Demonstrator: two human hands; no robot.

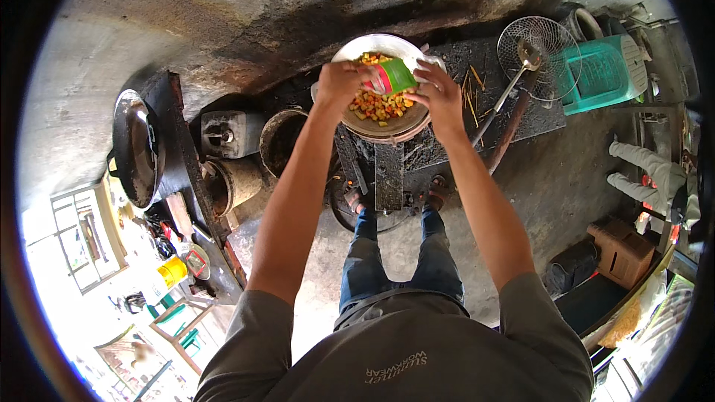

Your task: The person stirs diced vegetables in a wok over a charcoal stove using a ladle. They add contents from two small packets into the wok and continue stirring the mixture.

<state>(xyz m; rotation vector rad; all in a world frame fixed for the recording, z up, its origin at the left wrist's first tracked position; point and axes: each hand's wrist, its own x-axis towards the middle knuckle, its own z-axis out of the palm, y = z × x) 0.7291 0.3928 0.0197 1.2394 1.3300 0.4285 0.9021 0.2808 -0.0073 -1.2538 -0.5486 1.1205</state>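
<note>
My left hand (342, 85) grips one end of a green and red plastic packet (394, 76), which lies tilted over a large metal wok (385, 44). Diced yellow, green and orange vegetables (380, 109) fill the middle of the wok. On the packet's other side is my right hand (438, 89), its fingers spread near the green end and over the wok's right side; whether they touch the packet is hard to tell. The wok sits on a sooty stove with a dark metal bar (389, 176) sticking out towards my feet.
Right of the wok lie a wire strainer (505, 47), a long-handled metal ladle (508, 89) and a teal plastic stool (631, 75). To the left are a bucket (271, 139), a dirty jerrycan (240, 131) and a black wok (131, 151). Another person (665, 181) is at the far right.
</note>
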